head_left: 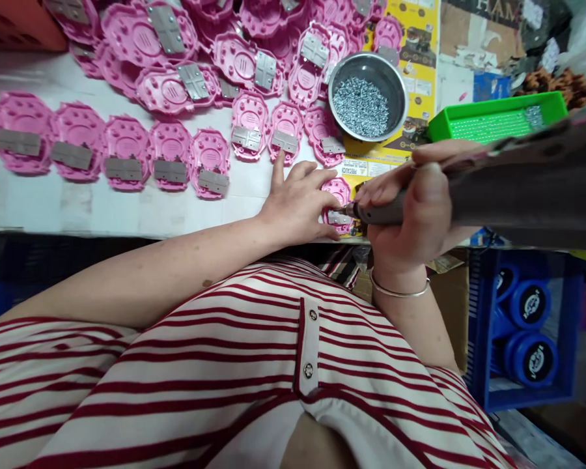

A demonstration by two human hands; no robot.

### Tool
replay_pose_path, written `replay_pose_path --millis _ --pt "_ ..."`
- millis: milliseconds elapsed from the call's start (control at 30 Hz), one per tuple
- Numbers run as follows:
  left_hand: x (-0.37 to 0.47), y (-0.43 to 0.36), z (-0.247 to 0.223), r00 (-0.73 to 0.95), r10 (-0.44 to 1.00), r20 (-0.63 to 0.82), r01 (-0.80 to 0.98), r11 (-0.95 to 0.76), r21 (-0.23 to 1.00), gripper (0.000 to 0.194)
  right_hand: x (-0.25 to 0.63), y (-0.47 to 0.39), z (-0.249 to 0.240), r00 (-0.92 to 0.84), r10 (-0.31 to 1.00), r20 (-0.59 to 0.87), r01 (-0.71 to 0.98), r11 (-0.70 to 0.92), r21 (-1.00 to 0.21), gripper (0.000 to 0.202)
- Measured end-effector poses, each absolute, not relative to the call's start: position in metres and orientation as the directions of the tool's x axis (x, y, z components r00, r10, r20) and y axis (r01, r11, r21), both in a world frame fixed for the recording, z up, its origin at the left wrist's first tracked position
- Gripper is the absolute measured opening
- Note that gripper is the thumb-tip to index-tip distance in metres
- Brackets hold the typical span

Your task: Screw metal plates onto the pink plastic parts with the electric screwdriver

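My right hand (413, 208) is wrapped round a dark electric screwdriver (508, 189), which points left. Its bit tip meets the metal plate of a small pink plastic casing (336, 189) at the table's front edge. The thumb and fingers of my left hand (297, 202) hold that casing from its left side. One finger of the same hand reaches up to the lower edge of another pink casing (286, 124) with a grey metal plate. Just beyond my hands stands a round metal bowl (401, 98) full of small silvery screws (361, 107).
A row of pink casings with metal plates (127, 153) runs along the left of the white table (254, 202). More casings (149, 39) are heaped behind. A green tray (498, 117) lies at right. Below stands a blue crate (532, 397) with blue round containers (530, 305).
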State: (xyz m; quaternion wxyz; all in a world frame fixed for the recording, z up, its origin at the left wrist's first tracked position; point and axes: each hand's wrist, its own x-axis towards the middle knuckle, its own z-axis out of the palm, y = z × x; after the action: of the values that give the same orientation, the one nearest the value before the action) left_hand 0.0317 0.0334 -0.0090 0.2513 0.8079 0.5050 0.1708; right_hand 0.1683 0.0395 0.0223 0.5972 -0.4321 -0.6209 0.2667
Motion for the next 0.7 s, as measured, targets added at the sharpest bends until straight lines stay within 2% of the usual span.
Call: replay_pose_path --millis 67,133,267,500,600,700 --pt "0.032 0.033 -0.009 0.434 0.901 0.014 0.734 -0.363 0.574 0.038 0.171 0.037 0.031 0.157 0.770 0.618 0.140 0.602 -0.786 0.025" --pt "0.032 0.034 -0.009 0.442 0.897 0.015 0.737 -0.372 0.564 0.039 0.175 0.032 0.039 0.178 0.733 0.657 0.090 0.652 -0.753 0.020" --pt "0.031 0.033 -0.010 0.479 0.878 0.026 0.727 -0.413 0.548 0.040 0.191 0.021 0.047 0.187 0.738 0.648 0.022 0.656 -0.754 0.013" --pt "0.024 0.026 -0.013 0.550 0.832 0.074 0.699 -0.507 0.505 0.043 0.213 0.008 0.039 0.184 0.746 0.640 -0.042 0.657 -0.753 0.016" --pt "0.012 0.048 0.004 0.484 0.869 0.102 0.742 -0.470 0.478 0.043 0.220 0.006 0.039 0.216 0.745 0.631 -0.062 0.655 -0.753 0.020" --pt "-0.010 0.095 0.048 0.315 0.943 0.105 0.857 -0.330 0.396 0.044 0.223 0.005 0.040 0.238 0.756 0.609 -0.080 0.640 -0.764 0.019"
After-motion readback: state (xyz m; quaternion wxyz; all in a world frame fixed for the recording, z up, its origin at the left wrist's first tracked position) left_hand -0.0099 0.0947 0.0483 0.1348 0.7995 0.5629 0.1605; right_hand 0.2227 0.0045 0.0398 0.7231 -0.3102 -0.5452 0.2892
